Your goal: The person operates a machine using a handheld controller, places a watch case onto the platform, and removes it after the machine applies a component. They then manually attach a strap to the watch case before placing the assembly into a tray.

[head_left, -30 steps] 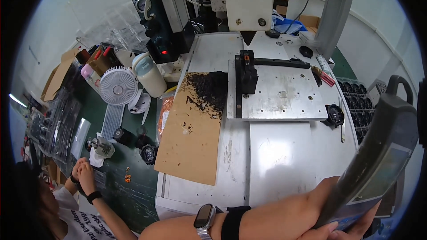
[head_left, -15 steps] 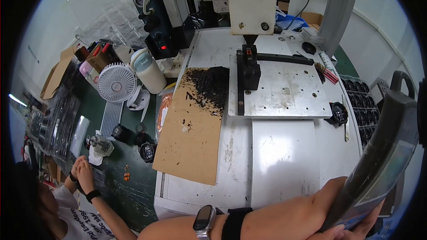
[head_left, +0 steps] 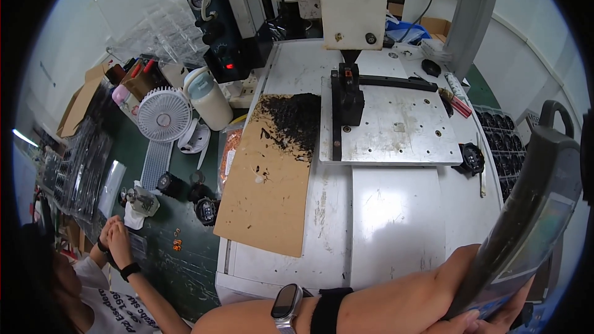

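Machine head [head_left: 352, 6] — lower than earlier — its tip now hidden behind the black fixture [head_left: 352, 104], metal plate's [head_left: 402, 130] far left corner. Left hand's [head_left: 396, 294] grip: around grey pendant [head_left: 513, 222] (right's indeterminable).

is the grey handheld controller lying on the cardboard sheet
No, the grey controller is held up at the lower right, apart from the cardboard sheet.

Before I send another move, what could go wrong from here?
The black tapered tip appears close to the black block on the metal plate; lowering it might cause a collision. The stained cardboard lies beside the plate and could snag if it shifts. The left hand grips the handheld pendant; a slip might drop it.
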Demonstrator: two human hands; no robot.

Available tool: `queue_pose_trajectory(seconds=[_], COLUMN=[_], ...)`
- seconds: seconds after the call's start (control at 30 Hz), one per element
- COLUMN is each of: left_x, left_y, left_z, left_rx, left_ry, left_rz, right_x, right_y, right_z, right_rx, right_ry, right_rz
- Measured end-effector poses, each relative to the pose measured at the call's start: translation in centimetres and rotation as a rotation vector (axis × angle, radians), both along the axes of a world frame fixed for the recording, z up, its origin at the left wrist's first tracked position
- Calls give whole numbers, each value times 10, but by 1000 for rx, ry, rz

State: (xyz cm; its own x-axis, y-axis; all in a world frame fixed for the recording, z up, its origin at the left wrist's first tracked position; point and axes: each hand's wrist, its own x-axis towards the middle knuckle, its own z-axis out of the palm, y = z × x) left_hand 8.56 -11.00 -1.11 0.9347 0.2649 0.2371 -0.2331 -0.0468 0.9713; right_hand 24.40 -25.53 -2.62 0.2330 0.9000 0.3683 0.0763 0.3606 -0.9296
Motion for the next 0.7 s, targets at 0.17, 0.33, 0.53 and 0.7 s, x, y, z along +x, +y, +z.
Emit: queue_pose_trajectory(seconds=[0.17, 0.33, 0.53, 0.7], left_x=[-1, 1, 3, -6], left_y=[0, -3, 1, -4], left_z=[-5, -3, -13, -7], left_rx=[9, 63, 156, -15], left_ry=[24, -266, -36, 55], left_rz=[-31, 31, -226, -146], right_x=[-10, -40, -37, -26], right_y=[3, 15, 8, 7], right_z=[4, 11, 20, 6], right_rx=[-2, 69, -54, 108], right_ry=[96, 276, 182, 314], right_rz=[-97, -325, -403, -3])
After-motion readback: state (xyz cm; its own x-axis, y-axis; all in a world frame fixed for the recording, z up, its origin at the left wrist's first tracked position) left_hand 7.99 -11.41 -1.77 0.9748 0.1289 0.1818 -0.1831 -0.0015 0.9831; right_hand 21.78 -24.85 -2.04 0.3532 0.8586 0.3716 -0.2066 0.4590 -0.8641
